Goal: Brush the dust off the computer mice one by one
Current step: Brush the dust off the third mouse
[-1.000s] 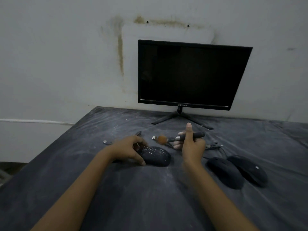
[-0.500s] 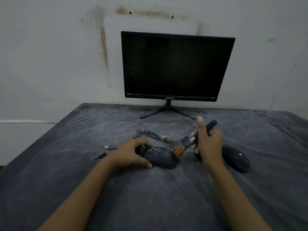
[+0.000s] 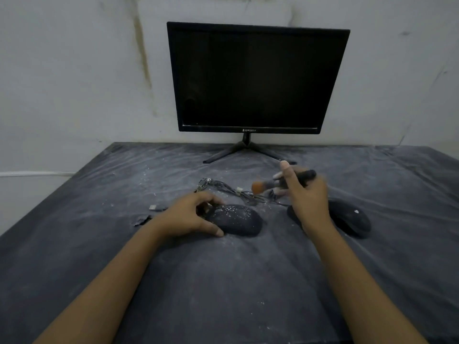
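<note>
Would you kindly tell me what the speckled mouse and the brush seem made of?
The dusty black computer mouse looks like matte moulded plastic: smooth rounded shell, no glare. The small orange-bristled brush seems to have soft hair, a pale, possibly metal ferrule and a dark handle; blur leaves it open.

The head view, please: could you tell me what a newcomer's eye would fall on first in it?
The large dark monitor stands at the back of the table, against the stained wall. In front of it, the left hand grips a dust-speckled mouse, while the right hand holds an orange-bristled brush above the tangled cables. A second mouse lies to the right, partly behind that hand.
</note>
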